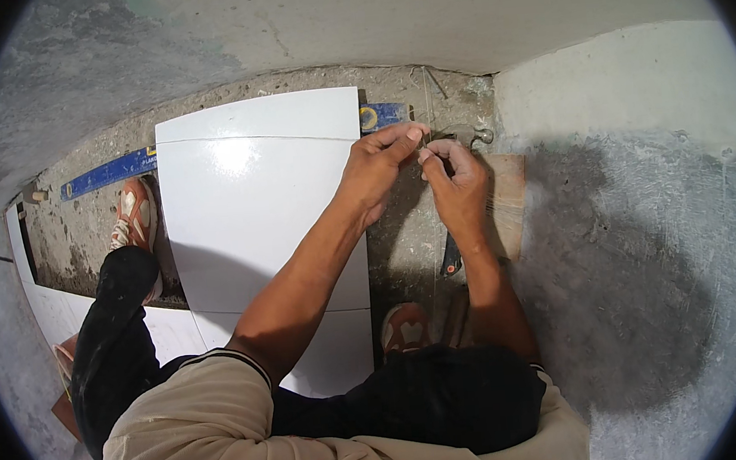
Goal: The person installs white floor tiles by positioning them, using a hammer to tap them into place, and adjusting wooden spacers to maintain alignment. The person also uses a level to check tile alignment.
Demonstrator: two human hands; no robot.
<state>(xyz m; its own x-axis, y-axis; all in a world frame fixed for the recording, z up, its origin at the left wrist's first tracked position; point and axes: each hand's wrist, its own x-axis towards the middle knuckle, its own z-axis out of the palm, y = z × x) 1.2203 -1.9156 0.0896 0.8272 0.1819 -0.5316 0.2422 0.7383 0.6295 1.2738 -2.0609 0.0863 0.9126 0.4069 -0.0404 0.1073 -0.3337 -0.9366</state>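
Observation:
My left hand (378, 170) and my right hand (458, 186) are close together beyond the right edge of a large white tile (254, 204). Both pinch a thin string (427, 95) between thumb and fingertips. The string runs up toward the wall's foot, and its part between the fingers is too small to make out. A pale line, seemingly string, crosses the tile's far end toward my left hand. A hammer's metal head (482, 136) shows just past my right hand. Below that hand lies a black handle with an orange tip (450, 262).
A blue spirit level (109, 174) passes partly out of sight behind the tile. A brown board (509, 206) lies between my right arm and the grey right wall (638, 252). My shoes (133, 216) stand on either side of the tile. More white tiles (54, 307) are at left.

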